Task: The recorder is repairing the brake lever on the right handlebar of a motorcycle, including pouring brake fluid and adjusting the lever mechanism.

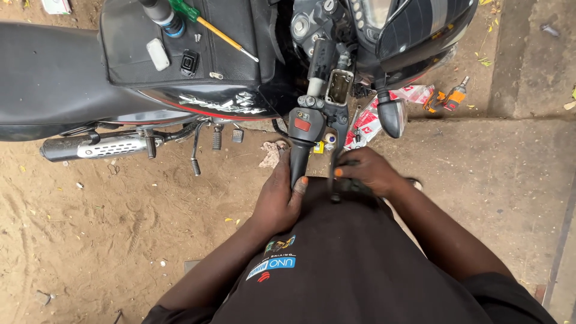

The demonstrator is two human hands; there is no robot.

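I stand at the right handlebar of a black motorcycle (198, 90). My left hand (278, 198) is wrapped around the black handlebar grip (297, 161), just below the switch housing with a red button (303, 124). My right hand (367, 172) is closed on the brake lever (333, 174) beside the grip. Above the lever, the brake fluid reservoir (339, 87) sits with its lid off.
A green-handled screwdriver (207, 24) and small screws lie on the black tank cover. The chrome exhaust (96, 147) and footpegs hang at left. Red-and-white packaging (375, 120) and an orange tool (447, 99) lie on the ground near the concrete step. Sandy dirt covers the ground.
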